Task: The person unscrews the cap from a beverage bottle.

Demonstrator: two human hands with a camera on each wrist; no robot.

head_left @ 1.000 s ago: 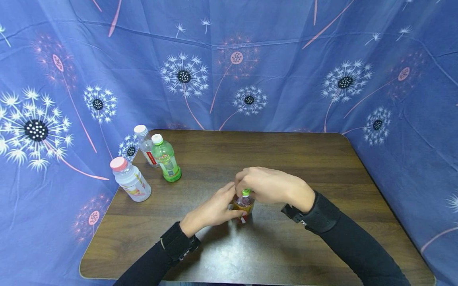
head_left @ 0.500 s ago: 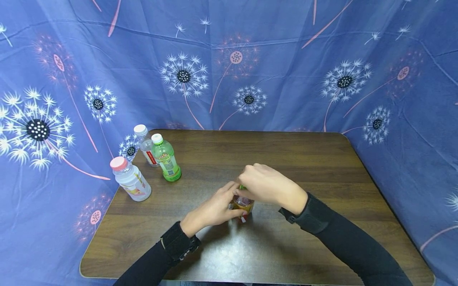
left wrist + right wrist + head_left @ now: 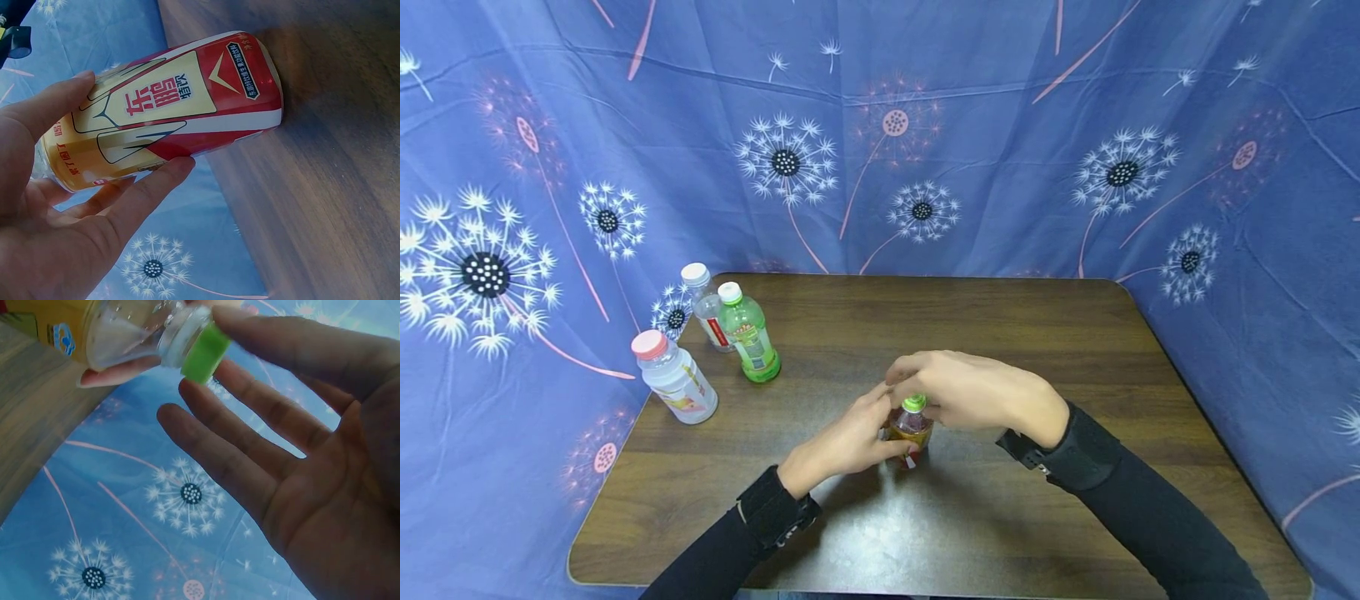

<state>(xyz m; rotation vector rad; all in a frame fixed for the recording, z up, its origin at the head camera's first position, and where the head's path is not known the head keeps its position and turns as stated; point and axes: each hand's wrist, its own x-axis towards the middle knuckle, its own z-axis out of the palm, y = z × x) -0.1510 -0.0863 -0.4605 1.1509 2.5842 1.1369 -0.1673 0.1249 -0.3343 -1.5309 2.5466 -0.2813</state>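
Note:
A small drink bottle [image 3: 912, 428] with a red and yellow label [image 3: 164, 97] stands upright on the table, near its middle. My left hand [image 3: 844, 437] holds it around the upper body, thumb on one side and fingers on the other. Over its top is my right hand [image 3: 973, 387], around the green cap [image 3: 206, 353], which sits on the bottle neck. In the right wrist view the thumb is close to or touching the cap's edge; the other fingers are spread and nearly straight beside it. Whether any fingertip presses the cap is unclear.
Three more bottles stand at the table's left: one with a pink cap [image 3: 681, 383], a green one with a white cap [image 3: 747, 337], and a clear one [image 3: 706, 310] partly behind it. A blue dandelion-print cloth [image 3: 1000, 167] hangs around the wooden table [image 3: 1037, 317].
My right hand rolled over the cap, covering most of it half a second ago, then turned back and loosened, so the cap shows again. My left hand and the bottle stayed put.

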